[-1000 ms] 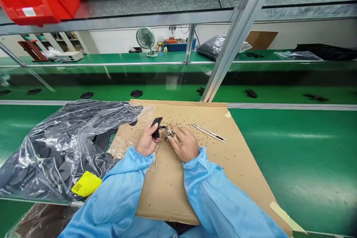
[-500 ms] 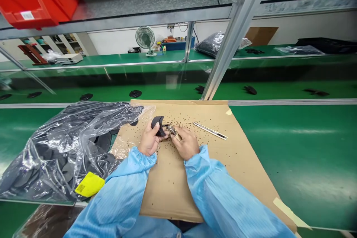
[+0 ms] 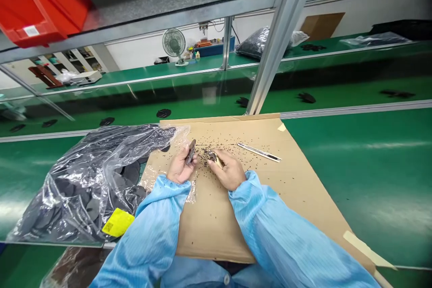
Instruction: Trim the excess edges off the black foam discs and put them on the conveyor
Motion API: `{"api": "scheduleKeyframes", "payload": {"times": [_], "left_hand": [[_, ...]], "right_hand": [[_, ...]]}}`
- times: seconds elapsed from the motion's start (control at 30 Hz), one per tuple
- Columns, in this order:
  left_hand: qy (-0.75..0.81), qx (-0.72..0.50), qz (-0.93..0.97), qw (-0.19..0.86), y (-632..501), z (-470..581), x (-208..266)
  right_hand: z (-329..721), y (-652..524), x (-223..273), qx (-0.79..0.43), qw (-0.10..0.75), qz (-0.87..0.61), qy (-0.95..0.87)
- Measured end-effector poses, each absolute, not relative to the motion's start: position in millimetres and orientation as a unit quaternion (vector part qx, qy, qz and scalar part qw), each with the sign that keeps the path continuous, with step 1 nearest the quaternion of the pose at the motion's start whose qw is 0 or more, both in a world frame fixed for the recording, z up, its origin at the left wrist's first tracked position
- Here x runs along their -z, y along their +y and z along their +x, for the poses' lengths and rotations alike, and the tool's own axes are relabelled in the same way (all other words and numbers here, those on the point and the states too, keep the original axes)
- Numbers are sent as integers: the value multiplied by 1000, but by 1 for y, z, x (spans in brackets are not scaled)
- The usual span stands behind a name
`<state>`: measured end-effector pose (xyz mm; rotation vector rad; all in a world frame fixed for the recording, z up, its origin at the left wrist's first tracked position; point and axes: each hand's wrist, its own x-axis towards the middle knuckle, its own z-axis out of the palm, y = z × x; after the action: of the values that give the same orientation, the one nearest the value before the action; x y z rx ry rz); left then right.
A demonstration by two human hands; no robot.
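Note:
My left hand [image 3: 179,166] is closed on a dark, thin plastic part [image 3: 191,152], held above the cardboard sheet [image 3: 209,229] and turned nearly edge-on. In my right hand [image 3: 231,171] is a small pair of nippers [image 3: 215,158] with pale yellow handles, its metal jaws pointing left. A gap separates the jaws from the part. Tiny black scraps [image 3: 203,162] lie scattered over the cardboard around both hands. To the right of my right hand rests a slim utility knife [image 3: 259,152].
A clear plastic bag [image 3: 77,184] full of dark flat discs lies at left, bearing a yellow label [image 3: 118,222]. An aluminium post [image 3: 280,40] rises beyond the cardboard. Dark pieces [image 3: 164,113] sit along the green strip behind. A red bin [image 3: 50,9] hangs upper left.
The dark part has turned from showing its broad curved face to nearly edge-on. The nippers have come away from it, to the right. The view has tilted slightly.

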<state>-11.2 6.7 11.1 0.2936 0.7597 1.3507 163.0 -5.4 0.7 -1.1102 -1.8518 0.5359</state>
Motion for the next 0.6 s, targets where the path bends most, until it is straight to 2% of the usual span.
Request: {"api": "scheduleKeyframes", "payload": {"times": [0.27, 0.6], "left_hand": [[314, -563, 153, 749, 1, -11, -15], [364, -520, 227, 739, -3, -5, -18]], "right_hand": [[160, -10, 2, -170, 344, -399, -833], [159, -15, -7, -162, 282, -412, -851]]}}
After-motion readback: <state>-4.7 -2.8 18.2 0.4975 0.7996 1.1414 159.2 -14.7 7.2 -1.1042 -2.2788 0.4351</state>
